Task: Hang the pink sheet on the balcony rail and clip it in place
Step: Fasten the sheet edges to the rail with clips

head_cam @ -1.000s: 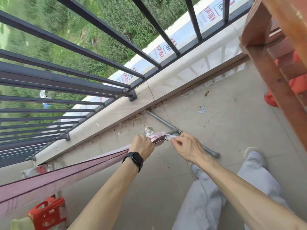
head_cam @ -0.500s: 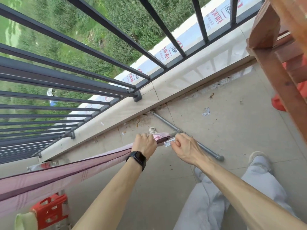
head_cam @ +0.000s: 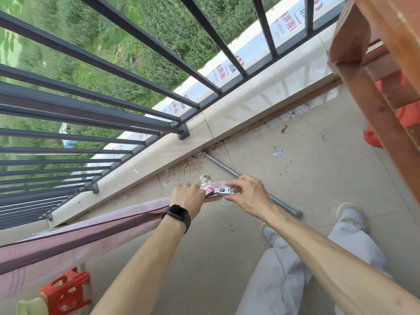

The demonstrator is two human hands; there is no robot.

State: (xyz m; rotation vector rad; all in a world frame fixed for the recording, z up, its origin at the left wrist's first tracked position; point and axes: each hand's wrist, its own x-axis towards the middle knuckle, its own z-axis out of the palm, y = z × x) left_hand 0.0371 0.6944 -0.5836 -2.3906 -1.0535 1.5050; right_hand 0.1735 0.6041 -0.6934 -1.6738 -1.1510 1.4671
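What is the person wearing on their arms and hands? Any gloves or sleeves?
No gloves and no sleeves show: both forearms are bare up to the picture's edge. The left hand has a black watch on its wrist, with a dark rectangular screen and a black strap. The right hand and its wrist wear nothing.

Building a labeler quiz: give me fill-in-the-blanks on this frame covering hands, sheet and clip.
1. The left hand grips the bunched end of the ____ sheet.
2. The right hand pinches a small white ____ at the sheet's end.
3. The black watch sits on the ____ wrist.

Missing words: pink; clip; left.
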